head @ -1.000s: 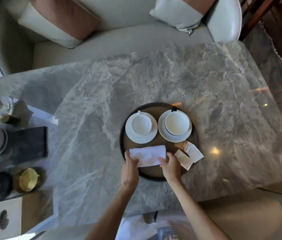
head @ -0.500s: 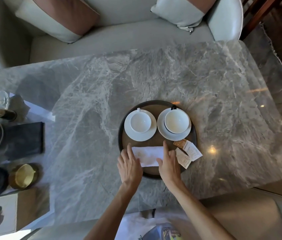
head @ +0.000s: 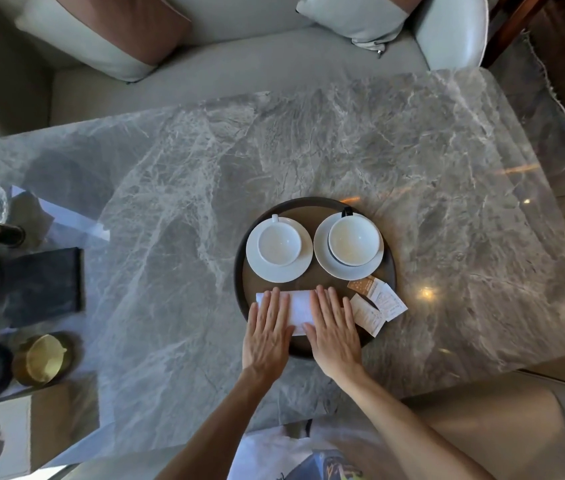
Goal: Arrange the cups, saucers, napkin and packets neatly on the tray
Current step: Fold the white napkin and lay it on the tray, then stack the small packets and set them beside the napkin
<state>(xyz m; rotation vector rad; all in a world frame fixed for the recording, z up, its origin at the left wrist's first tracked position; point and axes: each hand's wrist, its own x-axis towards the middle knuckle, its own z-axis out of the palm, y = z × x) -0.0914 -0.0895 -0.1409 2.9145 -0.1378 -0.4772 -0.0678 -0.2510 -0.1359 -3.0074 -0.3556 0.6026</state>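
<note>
A round dark tray [head: 239, 271] sits on the grey marble table. At its back stand two white cups on white saucers, the left cup [head: 279, 244] and the right cup [head: 353, 241]. A folded white napkin [head: 300, 306] lies across the tray's front. My left hand [head: 269, 332] and my right hand [head: 334, 330] both rest flat on it, palms down, fingers extended, covering its two ends. Several paper packets [head: 376, 303] lie at the tray's front right, overlapping and sticking out over the rim.
The marble table [head: 308, 150] has a sofa with cushions [head: 118, 32] behind it. At the left edge are a dark folder [head: 43, 285], a brass bowl [head: 40, 358], a tissue box [head: 0, 438] and a bottle [head: 0, 233]. An upholstered seat [head: 516, 420] is at lower right.
Both hands went from pinching the napkin's near edge to lying flat on top of it. The napkin now lies straighter across the tray's front.
</note>
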